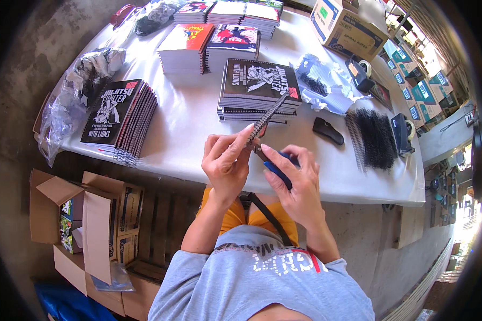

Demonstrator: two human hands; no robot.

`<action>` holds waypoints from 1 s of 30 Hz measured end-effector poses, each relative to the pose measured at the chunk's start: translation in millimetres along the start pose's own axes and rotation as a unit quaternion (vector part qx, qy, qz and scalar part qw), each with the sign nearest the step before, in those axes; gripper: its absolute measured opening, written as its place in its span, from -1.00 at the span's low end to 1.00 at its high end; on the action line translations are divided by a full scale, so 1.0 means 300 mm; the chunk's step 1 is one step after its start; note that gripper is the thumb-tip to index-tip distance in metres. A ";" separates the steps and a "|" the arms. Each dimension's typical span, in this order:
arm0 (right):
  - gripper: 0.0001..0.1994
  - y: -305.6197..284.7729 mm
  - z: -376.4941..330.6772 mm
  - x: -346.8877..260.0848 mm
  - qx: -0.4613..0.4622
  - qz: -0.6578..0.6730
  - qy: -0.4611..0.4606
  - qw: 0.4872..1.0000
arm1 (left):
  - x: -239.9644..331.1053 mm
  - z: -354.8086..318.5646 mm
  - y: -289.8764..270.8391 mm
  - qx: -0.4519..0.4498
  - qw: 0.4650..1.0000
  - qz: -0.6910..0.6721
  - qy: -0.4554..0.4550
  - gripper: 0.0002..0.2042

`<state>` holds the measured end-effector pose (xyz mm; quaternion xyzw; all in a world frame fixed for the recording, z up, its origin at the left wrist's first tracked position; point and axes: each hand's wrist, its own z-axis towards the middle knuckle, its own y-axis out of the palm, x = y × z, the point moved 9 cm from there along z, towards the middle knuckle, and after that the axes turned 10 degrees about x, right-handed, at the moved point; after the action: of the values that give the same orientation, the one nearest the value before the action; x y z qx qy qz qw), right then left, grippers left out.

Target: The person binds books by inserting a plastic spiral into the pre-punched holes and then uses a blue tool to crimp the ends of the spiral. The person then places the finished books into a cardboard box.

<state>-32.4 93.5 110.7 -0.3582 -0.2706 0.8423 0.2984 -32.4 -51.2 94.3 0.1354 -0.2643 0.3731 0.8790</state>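
Spiral binding coil of dark wire (266,116), long and thin, slants from the fingertips up toward one o'clock, its far end over the stack of black-covered spiral notebooks (258,88) on the white table (193,128). The left hand (227,163) pinches the coil's lower end between thumb and curled fingers, closed narrowly around it. The right hand (294,179), just at three o'clock of the left and almost touching it, is wrapped around blue-handled pliers (276,168), whose tip meets the coil's lower end; its fingers are closed on the handles.

At nine o'clock of the hands, a fanned stack of black-covered notebooks (120,117) lies near the table's edge, with crumpled clear plastic wrap (72,101) beyond it. At twelve o'clock, farther up the table, stand stacks of red-and-white covered notebooks (209,45). At two o'clock lie a small black oblong tool (328,130) and, beyond it, a heap of black spiral coils (376,139). A torn clear bag holding more coils (321,83) sits at one o'clock, near a cardboard box (345,27) at the table's far corner. At eight o'clock, on the floor, an open cardboard carton (85,224) stands beside the person's knee.
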 end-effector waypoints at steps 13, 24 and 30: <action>-0.59 0.129 -0.162 0.353 -0.058 0.023 0.135 0.989 | -0.199 -0.017 -0.094 0.081 0.940 -0.166 -0.287 -0.46; -0.54 0.366 0.034 0.375 0.032 0.553 0.268 0.788 | -0.211 0.092 -0.362 0.224 0.878 -0.325 -0.270 -0.61; -0.50 0.465 0.408 -0.045 -0.006 0.467 0.100 0.879 | -0.269 0.244 -0.676 0.329 0.883 -0.269 -0.201 -0.79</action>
<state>-161.5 -39.8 96.3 -0.5275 -0.0459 0.8417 -0.1060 41.6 -268.9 100.6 0.5547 -0.2508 0.1531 0.7784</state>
